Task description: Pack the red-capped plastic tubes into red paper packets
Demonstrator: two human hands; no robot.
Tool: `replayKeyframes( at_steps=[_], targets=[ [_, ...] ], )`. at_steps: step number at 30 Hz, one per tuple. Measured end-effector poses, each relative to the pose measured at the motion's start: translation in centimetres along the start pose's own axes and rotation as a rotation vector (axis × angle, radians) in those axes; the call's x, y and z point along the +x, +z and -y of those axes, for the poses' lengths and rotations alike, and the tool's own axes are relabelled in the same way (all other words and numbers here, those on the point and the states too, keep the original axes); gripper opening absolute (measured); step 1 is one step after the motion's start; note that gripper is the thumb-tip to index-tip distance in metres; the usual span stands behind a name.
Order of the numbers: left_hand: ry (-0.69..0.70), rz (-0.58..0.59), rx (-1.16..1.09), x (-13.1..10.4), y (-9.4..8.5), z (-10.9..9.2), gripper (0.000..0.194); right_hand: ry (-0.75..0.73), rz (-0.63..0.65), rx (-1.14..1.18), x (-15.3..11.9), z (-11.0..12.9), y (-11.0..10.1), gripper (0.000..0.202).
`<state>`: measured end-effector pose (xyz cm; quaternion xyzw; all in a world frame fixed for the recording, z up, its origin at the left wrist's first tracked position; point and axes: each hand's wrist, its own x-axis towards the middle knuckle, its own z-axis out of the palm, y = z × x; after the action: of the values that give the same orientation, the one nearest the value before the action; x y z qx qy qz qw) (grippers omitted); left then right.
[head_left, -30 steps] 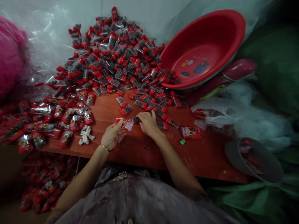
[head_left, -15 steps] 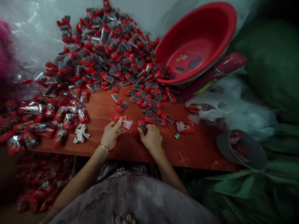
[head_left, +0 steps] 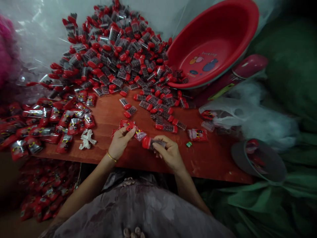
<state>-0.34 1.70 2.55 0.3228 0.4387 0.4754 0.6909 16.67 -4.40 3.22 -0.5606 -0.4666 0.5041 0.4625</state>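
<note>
My left hand, with a gold bracelet at its wrist, pinches a small red printed packet above the wooden table. In my right hand is a clear container with a red cap, its capped end pointing left toward the packet. A narrow gap separates the cap from my left hand. Several more capped containers lie just beyond my right hand. Red wrappers show under and behind my left fingers.
A big pile of capped containers stands at the back beside a tilted red basin. Filled red packets lie left, near a crumpled white scrap. At right are plastic bags and a grey bowl.
My right hand has lifted the capped container off the table and turned its cap to the left. My left hand has moved slightly right with the packet. The view has shifted a little.
</note>
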Motion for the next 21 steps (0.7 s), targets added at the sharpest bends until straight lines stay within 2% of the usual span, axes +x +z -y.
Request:
replayKeyframes(
  at_steps=[5, 8, 12, 16, 19, 21],
  targets=[
    [0.048, 0.055, 0.104, 0.0, -0.3, -0.4, 0.029, 0.028, 0.045, 0.022, 0.9, -0.7, 0.6, 0.021],
    [0.062, 0.062, 0.114, 0.1, -0.1, -0.3, 0.028, 0.007, 0.006, 0.016, 0.9, -1.1, 1.0, 0.023],
    [0.079, 0.025, 0.070, -0.1, 0.7, 0.1, 0.029, -0.076, -0.085, -0.054, 0.7, -1.5, 1.3, 0.022],
    [0.111, -0.023, 0.033, -0.5, 1.4, 0.9, 0.025, -0.126, -0.088, -0.101, 0.7, -1.6, 1.4, 0.020],
    [0.068, -0.034, 0.009, -0.5, 1.6, 1.6, 0.025, -0.108, -0.060, -0.073, 1.0, -1.8, 2.0, 0.021],
    [0.016, -0.032, -0.018, -0.4, 1.7, 2.1, 0.027, -0.122, -0.122, -0.078, 1.2, -1.9, 2.7, 0.021]
  ],
)
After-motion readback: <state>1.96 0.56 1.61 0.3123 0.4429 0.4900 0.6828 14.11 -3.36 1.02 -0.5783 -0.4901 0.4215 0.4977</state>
